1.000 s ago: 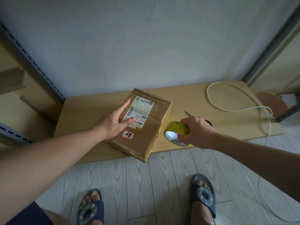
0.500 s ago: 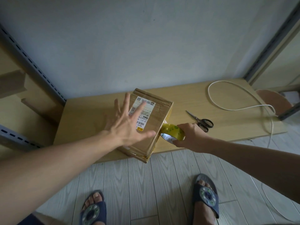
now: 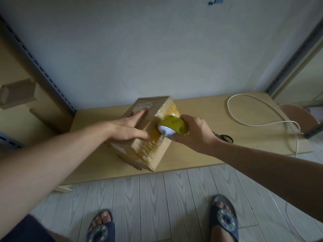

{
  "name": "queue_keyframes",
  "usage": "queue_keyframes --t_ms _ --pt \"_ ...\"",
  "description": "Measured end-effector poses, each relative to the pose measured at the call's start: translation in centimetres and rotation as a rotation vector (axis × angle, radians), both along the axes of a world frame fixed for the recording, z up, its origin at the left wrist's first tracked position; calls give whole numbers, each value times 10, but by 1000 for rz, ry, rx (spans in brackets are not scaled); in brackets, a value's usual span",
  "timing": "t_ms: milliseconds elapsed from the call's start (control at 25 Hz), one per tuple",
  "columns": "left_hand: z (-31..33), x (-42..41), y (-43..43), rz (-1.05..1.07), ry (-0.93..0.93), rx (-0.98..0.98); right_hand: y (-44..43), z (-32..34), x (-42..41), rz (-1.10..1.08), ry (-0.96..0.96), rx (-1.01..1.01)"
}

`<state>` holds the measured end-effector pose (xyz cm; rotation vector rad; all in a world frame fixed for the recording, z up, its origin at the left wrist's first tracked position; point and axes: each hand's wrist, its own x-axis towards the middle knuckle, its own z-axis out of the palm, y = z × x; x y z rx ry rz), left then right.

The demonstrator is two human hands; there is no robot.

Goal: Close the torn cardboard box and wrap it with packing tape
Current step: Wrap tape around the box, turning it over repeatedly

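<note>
A brown cardboard box (image 3: 158,157) stands tilted on the low wooden table (image 3: 201,152), its right face covered with wrinkled yellowish tape. My left hand (image 3: 130,127) lies flat on the box's top, fingers straight, thumb pressing the tape near the edge. My right hand (image 3: 195,132) grips a yellow-green roll of packing tape (image 3: 173,127) held against the box's right face, with a strip of tape running from the roll up along that face.
Scissors (image 3: 224,137) lie on the table just behind my right wrist. A white cable (image 3: 251,124) loops over the table's right part. A metal shelf upright (image 3: 40,67) stands to the left. My two feet in sandals are on the grey plank floor (image 3: 157,203).
The box has been tipped onto another side, so the label face turned away. My left hand came down flat on it. My right hand carried the roll up against the taped face.
</note>
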<state>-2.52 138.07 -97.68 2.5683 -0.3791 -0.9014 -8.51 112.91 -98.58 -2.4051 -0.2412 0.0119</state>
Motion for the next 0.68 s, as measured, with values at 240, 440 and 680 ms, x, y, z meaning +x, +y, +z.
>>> queue_keyframes --t_ms 240,440,680 --pt "6 26 87 380 79 -560 88 27 51 121 -121 99" --pt "-35 18 108 451 -64 -472 140 20 87 106 -70 84" --pt "-48 6 76 390 -344 -492 136 15 89 74 -79 51"
